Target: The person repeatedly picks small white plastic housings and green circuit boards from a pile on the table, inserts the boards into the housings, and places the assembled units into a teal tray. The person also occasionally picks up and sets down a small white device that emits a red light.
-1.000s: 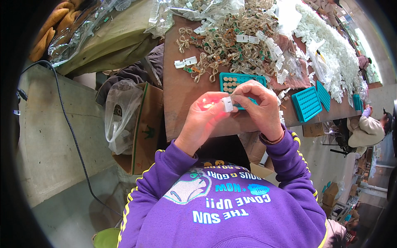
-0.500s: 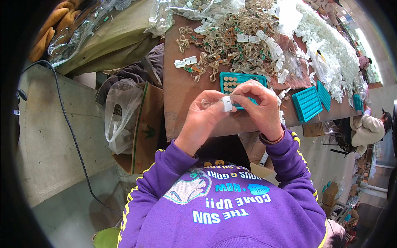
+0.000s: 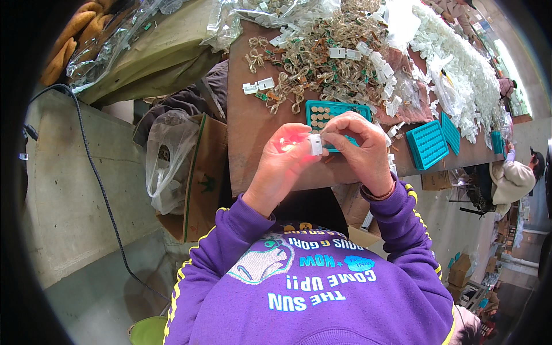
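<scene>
1. White case (image 3: 315, 145): small, plastic, raised above the near part of the brown table (image 3: 246, 123), between the two hands.
2. Axis: the visible white face is longer near-to-far than left-to-right, its far end leaning slightly left. Fingers cover part; full long axis cannot be told.
3. Direction: lit wire (image 3: 287, 143) glows red in the left hand, on the case's left side. The opposite side faces right.
4. Left hand (image 3: 280, 164): thumb and fingers clamped on the case from the left.
5. Right hand (image 3: 368, 154): thumb and forefinger pinched together at the case's right edge. Cannot tell whether they grip it or some small part beside it.
6. Hands close together, case between.
7. Teal tray (image 3: 340, 107): just beyond the hands, partly hidden by the right; pale round discs (image 3: 320, 117) in its left part.
8. Farther off: tangled heap of clear wire bundles (image 3: 322, 72). Left of it, a loose white piece (image 3: 258, 86), long axis roughly left-right, right end slightly farther.
9. Right: second teal tray (image 3: 426, 145), tilted.
</scene>
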Demonstrator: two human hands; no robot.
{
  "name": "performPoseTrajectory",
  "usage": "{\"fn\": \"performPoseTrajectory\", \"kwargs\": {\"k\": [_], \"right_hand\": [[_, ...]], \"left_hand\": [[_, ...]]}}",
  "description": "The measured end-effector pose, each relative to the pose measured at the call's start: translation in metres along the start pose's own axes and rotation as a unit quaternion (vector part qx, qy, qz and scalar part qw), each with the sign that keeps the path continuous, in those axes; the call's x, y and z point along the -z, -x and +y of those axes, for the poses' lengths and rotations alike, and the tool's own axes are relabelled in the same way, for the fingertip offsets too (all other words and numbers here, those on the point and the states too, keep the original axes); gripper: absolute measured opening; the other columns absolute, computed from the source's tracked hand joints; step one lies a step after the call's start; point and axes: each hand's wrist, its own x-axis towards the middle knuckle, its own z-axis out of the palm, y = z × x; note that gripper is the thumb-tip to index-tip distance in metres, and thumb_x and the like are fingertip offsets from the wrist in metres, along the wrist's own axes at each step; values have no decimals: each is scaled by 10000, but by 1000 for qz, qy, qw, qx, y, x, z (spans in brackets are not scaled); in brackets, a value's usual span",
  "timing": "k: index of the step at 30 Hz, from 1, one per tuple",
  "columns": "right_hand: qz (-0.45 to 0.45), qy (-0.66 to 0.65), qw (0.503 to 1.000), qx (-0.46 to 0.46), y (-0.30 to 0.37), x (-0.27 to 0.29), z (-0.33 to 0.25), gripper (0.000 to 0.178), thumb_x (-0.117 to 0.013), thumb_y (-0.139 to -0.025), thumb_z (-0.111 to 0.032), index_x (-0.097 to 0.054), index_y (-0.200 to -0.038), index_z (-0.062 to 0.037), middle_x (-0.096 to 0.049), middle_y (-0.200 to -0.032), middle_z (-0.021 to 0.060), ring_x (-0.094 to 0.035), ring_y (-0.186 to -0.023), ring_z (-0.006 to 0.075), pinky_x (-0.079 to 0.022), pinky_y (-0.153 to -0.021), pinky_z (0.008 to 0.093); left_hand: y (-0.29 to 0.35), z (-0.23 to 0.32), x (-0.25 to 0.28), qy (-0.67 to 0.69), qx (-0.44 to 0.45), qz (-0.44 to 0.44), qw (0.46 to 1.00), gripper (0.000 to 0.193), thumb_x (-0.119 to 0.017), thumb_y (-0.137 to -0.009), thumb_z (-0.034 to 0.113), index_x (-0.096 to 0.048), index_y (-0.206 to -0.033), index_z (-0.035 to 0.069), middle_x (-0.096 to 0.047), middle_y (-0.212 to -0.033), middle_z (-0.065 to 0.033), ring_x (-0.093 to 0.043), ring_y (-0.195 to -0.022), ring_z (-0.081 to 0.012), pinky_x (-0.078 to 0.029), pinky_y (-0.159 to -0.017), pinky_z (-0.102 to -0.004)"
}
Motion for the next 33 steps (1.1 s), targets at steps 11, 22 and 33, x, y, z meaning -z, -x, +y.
{"fn": "performPoseTrajectory", "kwargs": {"k": [11, 22, 33], "right_hand": [[-33, 7, 999, -20, 1, 4, -3, 57, -647, -802, 71, -637, -846, 36, -635, -874, 74, -601, -823, 133, -493, -755, 257], [-26, 0, 999, -20, 1, 3, -3, 59, -647, -800, 70, -639, -850, 39, -635, -875, 75, -601, -821, 134, -493, -750, 256], [1, -1, 1000, 10, -1, 1, -2, 45, -670, -774, 25, -650, -813, 12, -642, -790, 58, -603, -742, 136, -492, -661, 252]], "left_hand": [[0, 2, -3, -1, -3, -5, 1000, 365, -591, -934, 99, -466, -1271, 29, -583, -1134, -132, -615, -1037, -263, -521, -920, -372], [0, 3, -5, -14, 11, 8, 1000, 390, -581, -943, 113, -438, -1293, 21, -566, -1164, -132, -596, -1063, -252, -507, -941, -379], [0, 3, -9, 0, 8, 33, 999, 361, -599, -934, 119, -481, -1257, 9, -605, -1125, -122, -635, -997, -244, -522, -894, -355]]}}
